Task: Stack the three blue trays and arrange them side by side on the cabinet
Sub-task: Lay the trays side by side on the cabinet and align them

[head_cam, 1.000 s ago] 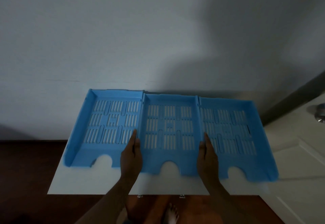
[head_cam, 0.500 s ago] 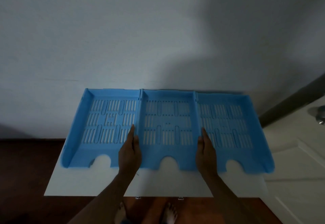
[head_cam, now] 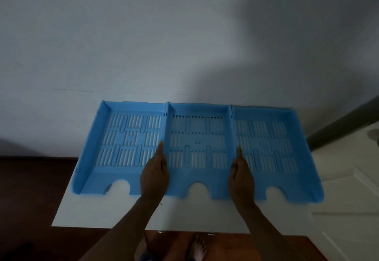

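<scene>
From the head view, three blue trays lie in a row on the white bench [head_cam: 106, 209], walls touching: the left tray [head_cam: 123, 144], the middle tray [head_cam: 198, 144] and the right tray [head_cam: 270, 146]. The left hand [head_cam: 154, 175] lies flat, fingers straight and pressed together, on the wall where the left and middle trays meet, at about 9 o'clock from the middle tray's centre. The right hand [head_cam: 241, 175] lies likewise, fingers together, on the middle and right trays' shared wall at 3 o'clock. Neither hand grips anything.
</scene>
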